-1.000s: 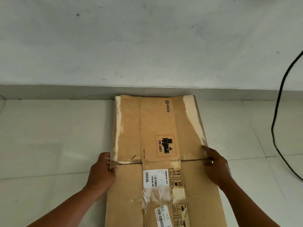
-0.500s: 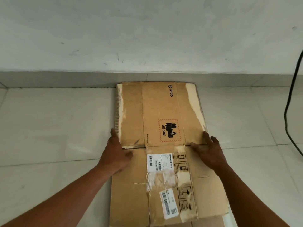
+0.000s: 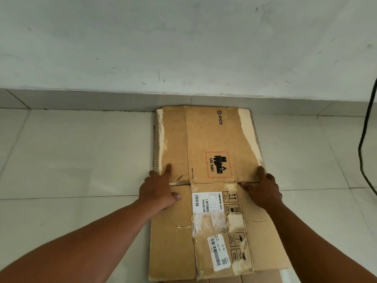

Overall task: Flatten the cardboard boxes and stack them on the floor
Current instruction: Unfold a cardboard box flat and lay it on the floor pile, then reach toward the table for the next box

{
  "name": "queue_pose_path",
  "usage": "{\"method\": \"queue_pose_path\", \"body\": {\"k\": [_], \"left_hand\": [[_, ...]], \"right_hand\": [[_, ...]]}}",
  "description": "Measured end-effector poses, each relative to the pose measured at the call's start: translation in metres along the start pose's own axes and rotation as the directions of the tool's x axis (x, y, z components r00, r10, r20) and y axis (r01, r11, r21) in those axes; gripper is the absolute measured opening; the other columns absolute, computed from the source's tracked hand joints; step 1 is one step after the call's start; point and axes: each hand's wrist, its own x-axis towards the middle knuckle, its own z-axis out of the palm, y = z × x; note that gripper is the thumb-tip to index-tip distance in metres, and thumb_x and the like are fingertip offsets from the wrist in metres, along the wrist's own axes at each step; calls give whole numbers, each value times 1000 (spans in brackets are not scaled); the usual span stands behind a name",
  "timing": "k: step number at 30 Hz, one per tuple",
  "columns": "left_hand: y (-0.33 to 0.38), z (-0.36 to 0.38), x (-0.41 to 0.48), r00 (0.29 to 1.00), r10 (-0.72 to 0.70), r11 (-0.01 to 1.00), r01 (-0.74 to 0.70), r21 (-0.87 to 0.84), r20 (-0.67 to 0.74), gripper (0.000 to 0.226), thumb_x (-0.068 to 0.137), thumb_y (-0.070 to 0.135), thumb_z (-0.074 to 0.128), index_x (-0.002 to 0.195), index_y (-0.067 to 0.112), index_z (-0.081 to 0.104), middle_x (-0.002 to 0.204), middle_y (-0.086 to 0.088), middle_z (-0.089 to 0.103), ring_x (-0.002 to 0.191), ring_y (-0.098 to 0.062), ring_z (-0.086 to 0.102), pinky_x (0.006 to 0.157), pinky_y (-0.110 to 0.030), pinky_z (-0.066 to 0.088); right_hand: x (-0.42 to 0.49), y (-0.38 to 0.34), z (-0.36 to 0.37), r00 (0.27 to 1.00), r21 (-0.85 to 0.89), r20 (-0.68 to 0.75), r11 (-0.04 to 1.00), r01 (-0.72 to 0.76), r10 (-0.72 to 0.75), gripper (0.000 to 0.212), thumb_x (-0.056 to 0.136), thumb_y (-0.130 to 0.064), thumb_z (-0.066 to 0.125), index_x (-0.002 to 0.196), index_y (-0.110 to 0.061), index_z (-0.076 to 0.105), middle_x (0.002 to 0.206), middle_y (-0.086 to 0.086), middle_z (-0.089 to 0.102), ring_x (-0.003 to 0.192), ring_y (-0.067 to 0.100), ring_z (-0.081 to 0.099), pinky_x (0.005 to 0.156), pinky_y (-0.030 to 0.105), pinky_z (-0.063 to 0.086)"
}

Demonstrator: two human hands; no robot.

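A flattened brown cardboard box (image 3: 206,139) lies on the tiled floor, its far edge against the wall base. It carries a PICO logo, a red UN 3481 mark and white barcode labels. My left hand (image 3: 160,190) rests flat on its left edge at the crease, fingers spread. On the right edge at the same crease lies my right hand (image 3: 263,190), palm down. The edge of another flat cardboard piece (image 3: 263,277) shows under the near end.
A white wall (image 3: 183,48) rises right behind the box. A black cable (image 3: 365,135) hangs down the wall and runs along the floor at the far right. Pale floor tiles (image 3: 71,160) extend to both sides.
Both hands have moved from gripping the box's sides onto its top surface, lying flat. The box now lies further from me, up against the wall base.
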Motion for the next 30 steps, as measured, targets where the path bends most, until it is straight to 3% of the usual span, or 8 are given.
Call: {"method": "queue_pose_path", "body": {"k": [6,8,11,13,16,21,25,30], "left_hand": [[-6,-30,-21,998,18,996,-13,-85,61,96,85,55,64,154,42,-1,156,-17,23,136,-33,41,104,-43,45],[-10,-57,-56,998,1,992,6,-123,63,91,91,49,61,155,40,-2,161,-16,13,142,-35,33,107,-44,41],[-16,-105,-137,993,2,980,21,-200,116,83,95,42,57,156,37,0,164,-12,7,146,-33,25,111,-43,35],[-26,-145,-200,983,-21,971,64,-230,184,81,95,41,57,156,37,2,165,-9,2,149,-31,19,114,-41,31],[-40,-222,-281,974,-86,952,142,-271,210,82,95,44,56,156,33,3,165,-9,0,149,-29,18,117,-40,29],[-64,-386,-399,989,-129,921,147,-361,73,75,96,43,54,156,25,14,158,-7,23,144,-24,28,114,-34,30],[-103,-497,-487,993,-107,921,78,-383,-54,70,95,42,56,154,25,23,156,-3,28,142,-20,31,115,-33,29],[-185,-591,-575,946,-169,894,28,-447,-277,67,95,42,57,153,27,27,157,2,27,143,-17,30,115,-29,27]], "right_hand": [[-41,-26,-19,998,-160,-59,987,26,-36,68,89,-54,61,142,-18,40,146,17,33,137,40,35,105,57,40],[-75,-38,-34,993,-100,49,989,110,-105,60,92,-44,61,143,-17,45,149,14,39,135,35,41,106,52,42],[-153,-59,-71,933,-51,326,983,179,-153,50,94,-39,61,138,-18,54,140,6,52,100,19,63,90,31,49],[-209,-73,-108,868,-64,479,982,178,-126,43,94,-45,59,129,-20,61,133,4,59,101,17,63,92,30,49],[-268,-85,-157,819,-13,565,991,136,-104,52,77,-69,65,105,-27,71,119,-1,69,103,13,64,96,30,49],[-398,-206,-315,853,151,481,977,147,-203,9,94,-27,64,95,-19,69,93,3,73,78,16,66,71,23,49],[-477,-304,-401,865,216,363,934,283,-346,11,95,-23,59,91,-24,69,89,3,72,84,23,67,84,42,55],[-571,-427,-435,805,307,272,841,446,-527,8,93,-22,64,99,-21,69,92,2,72,86,22,67,86,46,56]]}}
